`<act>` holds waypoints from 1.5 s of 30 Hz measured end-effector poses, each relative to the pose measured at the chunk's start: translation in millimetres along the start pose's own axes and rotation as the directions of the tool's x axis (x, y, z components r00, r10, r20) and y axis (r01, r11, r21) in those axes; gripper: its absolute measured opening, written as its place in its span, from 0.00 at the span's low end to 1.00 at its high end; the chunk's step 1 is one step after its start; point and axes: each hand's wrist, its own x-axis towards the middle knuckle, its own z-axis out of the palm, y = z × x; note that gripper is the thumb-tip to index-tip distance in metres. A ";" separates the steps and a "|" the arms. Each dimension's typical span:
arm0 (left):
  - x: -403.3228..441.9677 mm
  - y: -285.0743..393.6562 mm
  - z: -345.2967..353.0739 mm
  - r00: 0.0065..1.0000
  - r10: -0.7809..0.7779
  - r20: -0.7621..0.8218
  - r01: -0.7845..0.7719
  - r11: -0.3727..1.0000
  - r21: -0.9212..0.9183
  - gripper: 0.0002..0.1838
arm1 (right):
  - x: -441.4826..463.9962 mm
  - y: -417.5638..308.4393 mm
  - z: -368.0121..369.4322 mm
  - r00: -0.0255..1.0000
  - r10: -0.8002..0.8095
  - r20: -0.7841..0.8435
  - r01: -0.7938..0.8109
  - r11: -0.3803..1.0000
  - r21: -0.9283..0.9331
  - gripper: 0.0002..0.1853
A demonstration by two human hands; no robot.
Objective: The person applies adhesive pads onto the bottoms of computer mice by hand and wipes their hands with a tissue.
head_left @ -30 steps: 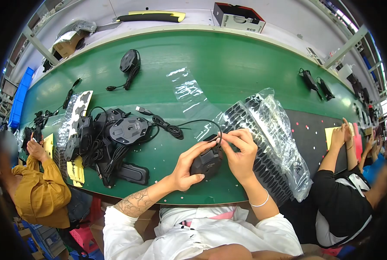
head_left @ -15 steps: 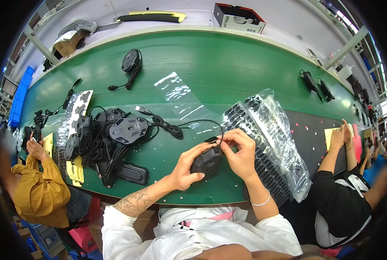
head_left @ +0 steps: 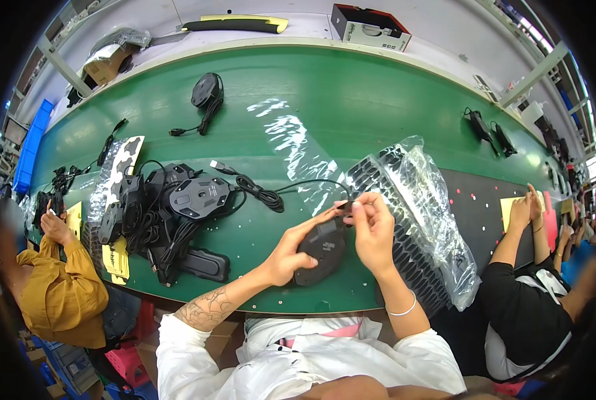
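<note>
Right now the left hand (head_left: 287, 258) grips a black mouse (head_left: 321, 252) over the green table (head_left: 258, 289) near its front edge — thumb across it, fingers along its side. The right hand (head_left: 374, 230) pinches a small dark piece (head_left: 346, 207) at the mouse's top end, beside the cable (head_left: 317, 181).

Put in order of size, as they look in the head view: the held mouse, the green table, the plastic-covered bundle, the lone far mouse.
1. Green table
2. Plastic-covered bundle
Not ranked: held mouse and lone far mouse; the held one is nearer the camera.
</note>
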 end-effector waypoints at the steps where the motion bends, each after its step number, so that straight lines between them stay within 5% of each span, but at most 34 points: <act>1: 0.2 -0.7 -1.2 1.000 0.000 -0.005 0.000 1.000 0.000 0.39 | 1.3 0.8 -0.6 1.000 0.001 0.004 -0.001 1.000 -0.001 0.02; 3: 0.5 -4.1 -5.8 0.992 -0.124 0.012 0.120 0.924 -0.364 0.33 | 6.1 5.3 -4.9 0.990 -0.130 -0.060 0.132 0.991 0.022 0.02; 5: 0.0 -6.0 -10.6 0.972 -0.227 0.068 0.212 0.706 -0.676 0.27 | 9.4 8.6 -5.7 0.959 -0.256 -0.122 0.262 0.964 0.037 0.02; 8: 1.3 6.1 -9.2 0.946 -0.325 0.001 0.227 0.657 -0.718 0.25 | 4.5 -15.8 8.0 0.911 -0.405 -0.079 0.409 0.912 0.037 0.02; 9: 1.0 10.0 -7.4 0.925 -0.379 -0.023 0.239 0.629 -0.740 0.25 | 1.2 -23.2 8.6 0.880 -0.439 0.183 0.454 0.890 -0.048 0.03; 10: -0.6 10.8 -6.3 0.899 -0.435 -0.043 0.253 0.597 -0.761 0.25 | -2.4 -27.5 9.7 0.798 -0.420 0.433 0.511 0.851 -0.117 0.05; 15: -8.0 -8.1 -7.5 0.920 -0.391 0.020 0.265 0.583 -0.768 0.20 | -5.5 -35.4 29.1 0.751 -0.247 0.613 0.399 0.908 -0.123 0.05; 41: -11.0 -18.8 -7.6 0.937 -0.347 -0.029 0.190 0.581 -0.791 0.18 | 0.0 -22.1 43.1 0.787 -0.231 0.573 0.374 0.916 -0.144 0.06; 45: -9.6 -8.2 -4.1 0.910 -0.407 -0.083 0.206 0.615 -0.761 0.19 | 0.1 -19.0 44.8 0.785 -0.317 0.532 0.469 0.865 -0.177 0.05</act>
